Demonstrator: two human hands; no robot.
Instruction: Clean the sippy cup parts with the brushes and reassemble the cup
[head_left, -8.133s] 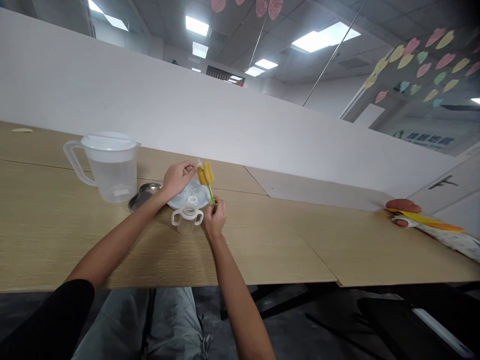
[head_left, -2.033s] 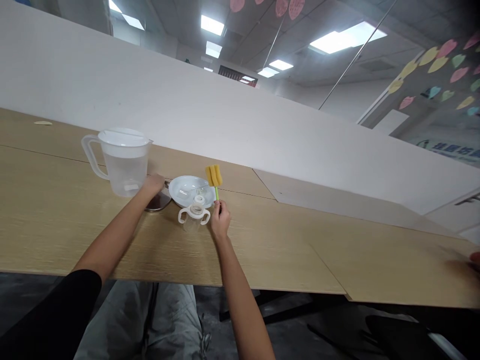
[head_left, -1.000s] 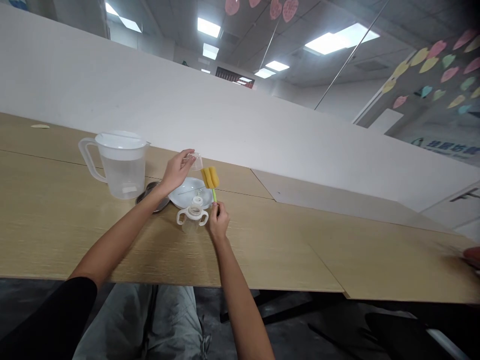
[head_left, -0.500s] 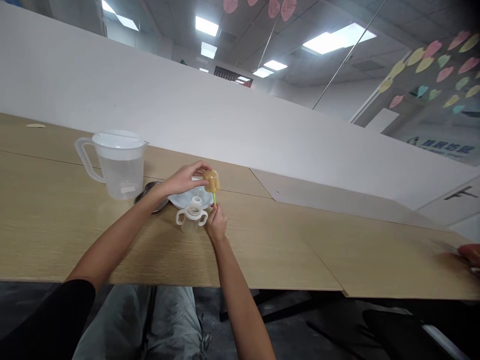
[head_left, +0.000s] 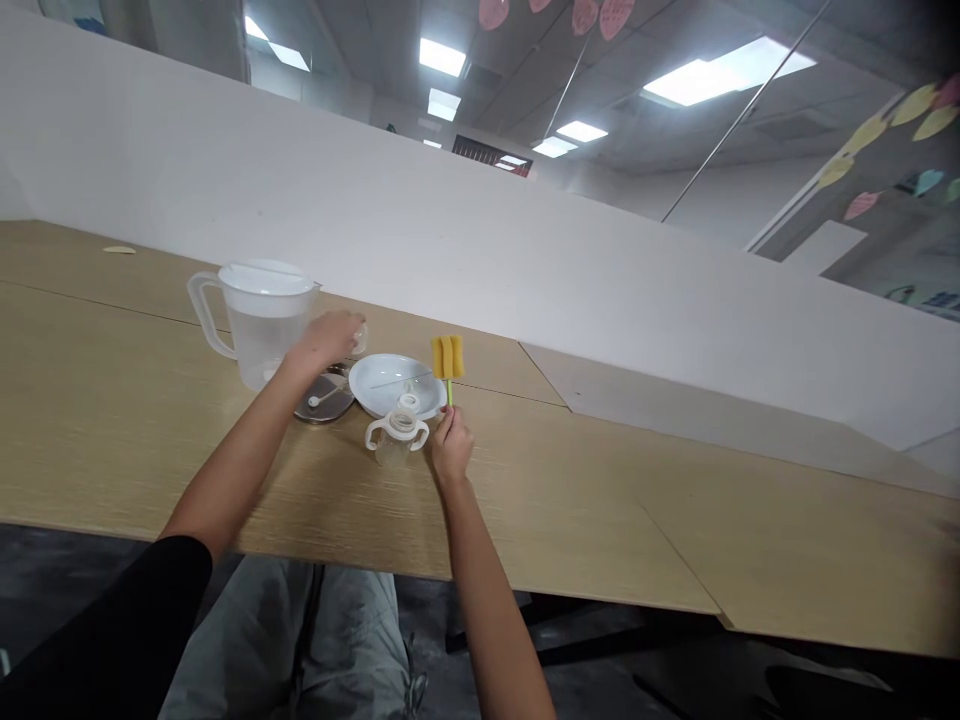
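My right hand point(head_left: 451, 450) is closed on the green stick of a yellow sponge brush point(head_left: 448, 357), which it holds upright beside a white bowl point(head_left: 390, 392). Just left of that hand a clear two-handled baby bottle point(head_left: 397, 440) stands on the wooden table point(head_left: 570, 500). My left hand point(head_left: 324, 342) hovers over a small metal tray point(head_left: 324, 403) with its fingers curled round a small clear cap point(head_left: 359, 337). A small white part lies in the tray.
A clear plastic jug point(head_left: 259, 320) with a white lid stands left of the tray. A white partition wall point(head_left: 525, 260) runs along the table's far edge. My knees in grey trousers point(head_left: 300, 640) show under the near edge.
My left hand drew the clear cap off the sponge head and carried it left over the metal tray. My right hand kept the brush upright. The view shifted slightly.
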